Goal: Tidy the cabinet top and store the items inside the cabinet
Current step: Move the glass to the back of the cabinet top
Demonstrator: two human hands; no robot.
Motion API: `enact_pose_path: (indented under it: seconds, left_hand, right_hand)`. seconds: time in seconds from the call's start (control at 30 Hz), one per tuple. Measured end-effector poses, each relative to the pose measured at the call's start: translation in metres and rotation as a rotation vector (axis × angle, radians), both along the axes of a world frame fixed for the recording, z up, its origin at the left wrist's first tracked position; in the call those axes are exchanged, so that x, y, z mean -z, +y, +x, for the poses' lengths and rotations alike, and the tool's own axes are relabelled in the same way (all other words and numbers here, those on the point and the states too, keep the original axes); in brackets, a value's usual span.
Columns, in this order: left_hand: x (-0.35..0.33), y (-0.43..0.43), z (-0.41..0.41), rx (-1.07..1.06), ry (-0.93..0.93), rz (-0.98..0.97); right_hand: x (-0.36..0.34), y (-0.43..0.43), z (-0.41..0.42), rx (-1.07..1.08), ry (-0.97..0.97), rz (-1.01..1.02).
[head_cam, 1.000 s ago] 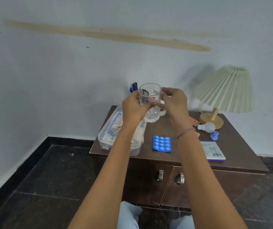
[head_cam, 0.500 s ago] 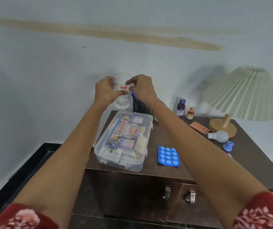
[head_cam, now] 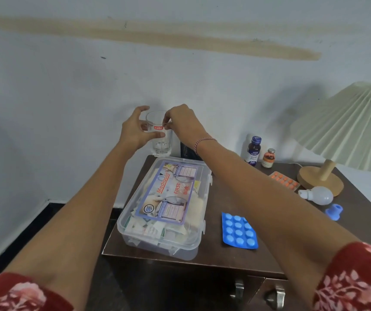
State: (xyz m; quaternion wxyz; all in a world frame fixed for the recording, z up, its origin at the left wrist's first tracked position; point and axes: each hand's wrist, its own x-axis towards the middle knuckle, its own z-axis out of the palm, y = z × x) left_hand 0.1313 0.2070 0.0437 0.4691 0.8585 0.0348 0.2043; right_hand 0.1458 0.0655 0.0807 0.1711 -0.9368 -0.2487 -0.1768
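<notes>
A clear drinking glass with a red label stands upright at the back left corner of the dark wooden cabinet top, against the wall. My left hand wraps around its left side, thumb across the front. My right hand pinches the rim from the right. A clear first aid box lies in front of the glass. A blue blister pack lies to the box's right, partly under my right forearm.
At the back stand a dark bottle and a small brown bottle. An orange blister strip, a bulb and a blue cap lie near the lamp base. Two door handles show below.
Both hands carried the glass from above the cabinet's middle to the back left and lowered it to the corner. The view has come closer to the cabinet.
</notes>
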Motion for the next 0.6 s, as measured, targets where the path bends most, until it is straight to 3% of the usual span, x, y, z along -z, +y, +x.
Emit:
enact_pose_path:
  seconds: [0.3, 0.6]
  left_hand:
    - [0.017, -0.002, 0.013, 0.024, 0.168, -0.066]
    - [0.025, -0.005, 0.017, -0.007, 0.157, -0.062]
  right_hand:
    - [0.011, 0.01, 0.002, -0.005, -0.034, -0.196]
    - [0.02, 0.012, 0.01, -0.013, -0.037, -0.25]
